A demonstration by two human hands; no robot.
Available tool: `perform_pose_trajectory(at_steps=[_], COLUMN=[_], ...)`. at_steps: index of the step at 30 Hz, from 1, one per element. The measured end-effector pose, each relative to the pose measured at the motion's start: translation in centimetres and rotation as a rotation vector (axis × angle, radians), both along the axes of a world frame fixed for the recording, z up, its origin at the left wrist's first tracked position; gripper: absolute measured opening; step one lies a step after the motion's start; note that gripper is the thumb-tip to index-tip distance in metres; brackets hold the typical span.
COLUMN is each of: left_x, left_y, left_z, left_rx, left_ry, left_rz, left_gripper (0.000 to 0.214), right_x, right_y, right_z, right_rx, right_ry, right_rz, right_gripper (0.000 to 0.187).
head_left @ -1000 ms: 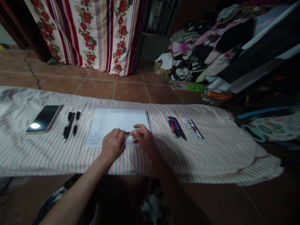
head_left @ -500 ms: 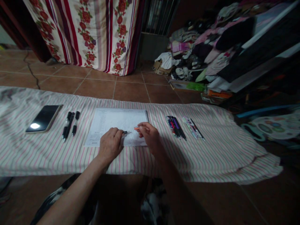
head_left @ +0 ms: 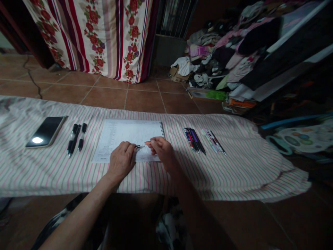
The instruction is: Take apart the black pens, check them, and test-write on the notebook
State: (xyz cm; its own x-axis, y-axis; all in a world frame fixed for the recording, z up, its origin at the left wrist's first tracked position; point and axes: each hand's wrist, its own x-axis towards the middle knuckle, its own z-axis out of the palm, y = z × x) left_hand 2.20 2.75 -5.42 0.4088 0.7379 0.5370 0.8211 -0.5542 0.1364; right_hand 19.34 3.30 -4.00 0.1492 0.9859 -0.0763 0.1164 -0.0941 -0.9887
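My left hand (head_left: pixel 121 158) rests over the lower part of a white spiral notebook (head_left: pixel 125 130), its fingers closed on a pen (head_left: pixel 139 146) with a black part and a clear end pointing right. Most of that pen is hidden under the hand. Just to the right, my right hand (head_left: pixel 162 149) pinches a small orange piece (head_left: pixel 148 142), whose kind I cannot make out. The orange piece points left, very close to the clear end of the pen; whether they touch I cannot tell.
On the striped cloth (head_left: pixel 234 180), a phone (head_left: pixel 47 132) and several black pens (head_left: pixel 74 140) lie to the left. Several dark and purple pens (head_left: pixel 194 140) and a group of lighter pens (head_left: pixel 213 141) lie to the right. Clothes (head_left: pixel 221 59) are piled beyond.
My right hand has moved slightly left, bringing the orange piece closer to the pen. More of the pen's clear end shows by my left hand, which has barely moved.
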Motion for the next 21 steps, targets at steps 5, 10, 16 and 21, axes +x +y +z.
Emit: perform_pose_trajectory(at_steps=[5,10,16,21], left_x=[0.0,0.0,0.1,0.1], left_y=[0.1,0.0,0.0,0.1], left_z=[-0.1,0.1,0.1,-0.3], left_rx=[-0.004,-0.009,0.005,-0.003], left_ry=[-0.003,-0.002,-0.027,-0.034], left_rz=[-0.025,-0.046,-0.048,-0.053], left_gripper=[0.019,0.021,0.020,0.018], right_x=[0.7,0.9,0.7,0.6], right_y=[0.4,0.6,0.7,0.9], right_z=[-1.1,-1.7,-2.3,-2.7], right_rx=[0.023,0.129,0.244,0.285], right_ry=[-0.185,-0.470,-0.536,-0.691], right_rz=[-0.008,-0.082,-0.082,-0.048], right_gripper=[0.019,0.019,0.029,0.036])
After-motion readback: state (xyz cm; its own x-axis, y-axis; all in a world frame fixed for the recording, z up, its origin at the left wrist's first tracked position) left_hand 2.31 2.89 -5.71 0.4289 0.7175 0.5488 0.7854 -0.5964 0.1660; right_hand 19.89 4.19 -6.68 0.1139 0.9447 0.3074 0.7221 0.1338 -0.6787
